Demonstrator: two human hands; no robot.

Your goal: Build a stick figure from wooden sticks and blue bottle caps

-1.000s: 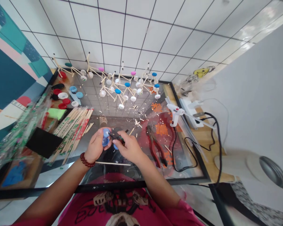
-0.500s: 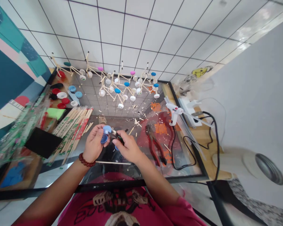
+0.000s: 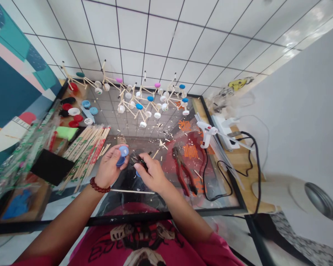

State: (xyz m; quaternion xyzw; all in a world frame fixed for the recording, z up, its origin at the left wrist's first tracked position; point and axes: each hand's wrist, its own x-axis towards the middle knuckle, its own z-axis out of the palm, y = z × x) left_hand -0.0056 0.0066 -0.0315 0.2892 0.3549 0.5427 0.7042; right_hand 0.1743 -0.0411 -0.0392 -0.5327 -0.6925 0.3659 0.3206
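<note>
My left hand [image 3: 108, 168], with a red bead bracelet at its wrist, is closed on a light blue bottle cap [image 3: 123, 150]. A darker blue cap [image 3: 120, 161] shows just below it, against the same fingers. To the right, my right hand [image 3: 151, 171] is wrapped round a small dark-handled tool [image 3: 142, 161] whose metal tip points toward the caps. Its exact kind is hard to make out, as fingers cover most of it. A bit of blue [image 3: 138, 173] shows under my right thumb. Tip and caps are slightly apart.
Several stick figures on white caps [image 3: 139, 106] stand at the back. Wrapped chopsticks [image 3: 86, 153] and loose caps [image 3: 74, 111] lie left. Red-handled pliers [image 3: 184, 173], a white glue gun [image 3: 207, 132] and its black cable are right. Wood scraps [image 3: 163, 144] litter the glass tabletop.
The tool in my right hand has drawn a little away from the caps. The light blue cap has turned and now looks rounder to me. The view has shifted slightly.
</note>
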